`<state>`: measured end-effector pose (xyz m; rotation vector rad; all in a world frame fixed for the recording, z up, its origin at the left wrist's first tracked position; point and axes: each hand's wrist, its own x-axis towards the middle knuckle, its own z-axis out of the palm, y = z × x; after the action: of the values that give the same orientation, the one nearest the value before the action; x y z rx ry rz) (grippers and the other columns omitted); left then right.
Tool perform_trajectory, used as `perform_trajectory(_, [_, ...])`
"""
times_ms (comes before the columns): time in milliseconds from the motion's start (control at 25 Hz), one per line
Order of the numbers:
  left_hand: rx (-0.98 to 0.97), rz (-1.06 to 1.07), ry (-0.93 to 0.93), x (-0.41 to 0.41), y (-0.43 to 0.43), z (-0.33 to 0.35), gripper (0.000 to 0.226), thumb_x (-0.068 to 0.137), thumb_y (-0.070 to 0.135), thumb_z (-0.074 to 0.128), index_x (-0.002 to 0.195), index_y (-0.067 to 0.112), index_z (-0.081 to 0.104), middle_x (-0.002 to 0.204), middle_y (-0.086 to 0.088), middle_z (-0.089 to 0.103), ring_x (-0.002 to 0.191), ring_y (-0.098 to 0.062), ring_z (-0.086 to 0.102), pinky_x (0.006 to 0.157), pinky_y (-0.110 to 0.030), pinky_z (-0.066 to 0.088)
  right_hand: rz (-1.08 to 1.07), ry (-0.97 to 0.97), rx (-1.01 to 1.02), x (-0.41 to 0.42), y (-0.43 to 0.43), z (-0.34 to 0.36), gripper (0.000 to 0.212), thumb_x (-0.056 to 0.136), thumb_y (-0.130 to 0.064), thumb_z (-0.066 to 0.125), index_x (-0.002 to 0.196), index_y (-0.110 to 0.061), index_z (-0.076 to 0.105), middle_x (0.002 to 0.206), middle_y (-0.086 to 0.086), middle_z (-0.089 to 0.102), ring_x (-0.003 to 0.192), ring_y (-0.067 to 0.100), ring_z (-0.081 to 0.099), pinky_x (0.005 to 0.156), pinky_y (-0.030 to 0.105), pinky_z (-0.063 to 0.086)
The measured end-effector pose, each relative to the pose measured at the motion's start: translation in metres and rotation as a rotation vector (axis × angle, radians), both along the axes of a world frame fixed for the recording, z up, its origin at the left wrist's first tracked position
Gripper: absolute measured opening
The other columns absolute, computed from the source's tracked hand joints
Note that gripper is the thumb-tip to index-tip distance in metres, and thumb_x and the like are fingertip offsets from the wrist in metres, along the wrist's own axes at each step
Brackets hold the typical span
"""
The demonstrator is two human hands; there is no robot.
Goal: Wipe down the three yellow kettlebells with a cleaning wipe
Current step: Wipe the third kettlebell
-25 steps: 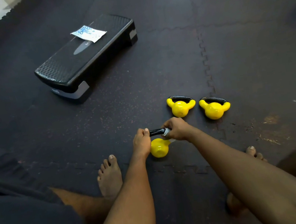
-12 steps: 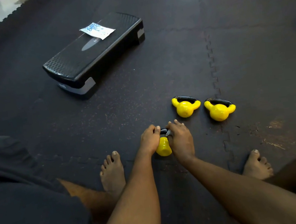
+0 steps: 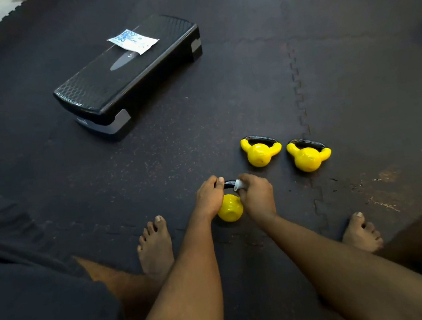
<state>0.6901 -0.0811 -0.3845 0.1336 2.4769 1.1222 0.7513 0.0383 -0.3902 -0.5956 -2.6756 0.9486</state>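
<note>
- Packet (image 3: 132,41) of wipes, white with blue print, lies flat on top of the black step platform (image 3: 121,77), well beyond the fingers, up and to the left of them; whether it is open or sealed cannot be told.
- Nearest kettlebell (image 3: 229,208), yellow with a black handle (image 3: 229,184), sits on the dark floor mat (image 3: 357,83) between the two hands, its round body tipped toward the person and its handle pointing away.
- Left hand (image 3: 208,198) is clenched around the left end of that handle, its fingers (image 3: 214,181) curled over the top and the thumb tip showing against the bar.
- Right hand (image 3: 256,194) grips the right end of the handle, its fingers (image 3: 248,180) closed on a small white cleaning wipe (image 3: 237,185) that is pressed against the bar; only a corner of the wipe shows past the knuckles.
- Yellow body of this kettlebell lies just below both sets of fingers, touching the inner edge of each hand.
- Middle kettlebell (image 3: 260,151) stands upright on the mat just beyond the right fingers, apart from them.
- Far kettlebell (image 3: 308,155) stands upright beside it, further to the right of the fingers, near a jigsaw seam in the mat.
- Bare feet rest on the mat on either side of the forearms, nearer the person than the fingers.
</note>
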Motion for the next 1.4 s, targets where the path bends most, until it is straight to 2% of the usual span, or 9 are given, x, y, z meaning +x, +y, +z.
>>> perform_trajectory(240, [-0.015,-0.043,0.020,-0.002,0.002,-0.001,0.031,0.101,0.030,0.040,0.091,0.005,0.054,0.102,-0.023,0.059,0.099,-0.037,0.055,0.076,-0.038,0.039,0.462,-0.482,-0.293,-0.026,0.057,0.034,0.018,0.073,-0.019,0.082,0.090,-0.016,0.077,0.067,-0.001,0.063,0.059,0.007,0.053,0.052,0.016,0.040])
perform_trajectory(560, [-0.080,-0.066,0.055,0.000,0.011,-0.001,0.030,0.102,0.032,0.037,0.088,0.010,0.052,0.101,-0.020,0.059,0.096,-0.035,0.053,0.074,-0.036,0.035,-0.095,-0.067,-0.111,0.014,0.003,0.004,0.019,0.078,-0.018,0.067,0.096,-0.020,0.075,0.085,0.010,0.074,0.081,0.029,0.067,0.069,0.036,0.054])
perform_trajectory(680, [-0.074,-0.082,0.057,0.001,0.012,0.000,0.026,0.102,0.031,0.038,0.083,0.015,0.048,0.099,-0.018,0.057,0.093,-0.031,0.052,0.071,-0.032,0.030,0.000,-0.097,-0.122,0.007,0.017,0.009,0.014,0.076,-0.016,0.071,0.089,-0.017,0.076,0.080,0.008,0.073,0.075,0.024,0.066,0.065,0.031,0.050])
perform_trajectory(800, [-0.032,-0.093,0.020,-0.001,0.011,-0.002,0.024,0.100,0.028,0.043,0.080,0.016,0.050,0.096,-0.017,0.057,0.092,-0.030,0.053,0.072,-0.032,0.033,0.399,-0.467,-0.288,-0.012,0.060,0.036,0.018,0.073,-0.022,0.081,0.088,-0.014,0.077,0.072,0.004,0.067,0.061,0.007,0.056,0.058,0.016,0.045])
perform_trajectory(880, [0.014,-0.114,-0.008,0.001,0.011,-0.001,0.018,0.094,0.020,0.051,0.078,0.016,0.059,0.095,-0.015,0.062,0.093,-0.028,0.056,0.075,-0.032,0.037,0.538,-0.668,-0.492,-0.010,0.073,0.035,0.025,0.073,-0.023,0.083,0.095,-0.011,0.077,0.081,0.003,0.070,0.070,0.005,0.060,0.070,0.016,0.051])
perform_trajectory(960, [0.040,-0.124,-0.003,0.002,0.014,0.002,0.018,0.090,0.014,0.051,0.080,0.014,0.066,0.095,-0.013,0.065,0.093,-0.025,0.058,0.081,-0.032,0.041,0.517,-0.676,-0.664,0.000,0.073,0.020,0.030,0.072,-0.022,0.084,0.097,-0.010,0.077,0.090,0.007,0.072,0.081,0.011,0.064,0.082,0.029,0.053])
perform_trajectory(1040, [0.038,-0.129,0.015,0.001,0.016,0.003,0.025,0.096,0.017,0.046,0.086,0.009,0.067,0.096,-0.015,0.065,0.093,-0.026,0.058,0.082,-0.034,0.042,0.413,-0.550,-0.758,0.008,0.067,0.009,0.029,0.071,-0.024,0.084,0.097,-0.012,0.077,0.088,0.007,0.072,0.081,0.011,0.062,0.081,0.031,0.052])
perform_trajectory(1280, [-0.067,-0.053,0.036,-0.001,0.006,-0.002,0.039,0.104,0.033,0.031,0.104,0.006,0.059,0.110,-0.020,0.060,0.103,-0.034,0.055,0.086,-0.039,0.040,0.109,-0.199,-0.214,0.002,0.027,0.014,0.016,0.077,-0.033,0.072,0.088,-0.023,0.078,0.074,0.004,0.073,0.071,0.017,0.067,0.064,0.034,0.053])
perform_trajectory(1400, [-0.018,-0.034,0.017,0.001,0.002,-0.004,0.039,0.104,0.033,0.030,0.105,0.007,0.058,0.109,-0.018,0.059,0.103,-0.031,0.054,0.085,-0.037,0.039,-0.027,-0.092,-0.099,0.013,0.000,0.009,0.018,0.077,-0.033,0.068,0.093,-0.026,0.073,0.078,0.008,0.071,0.074,0.027,0.065,0.061,0.033,0.050])
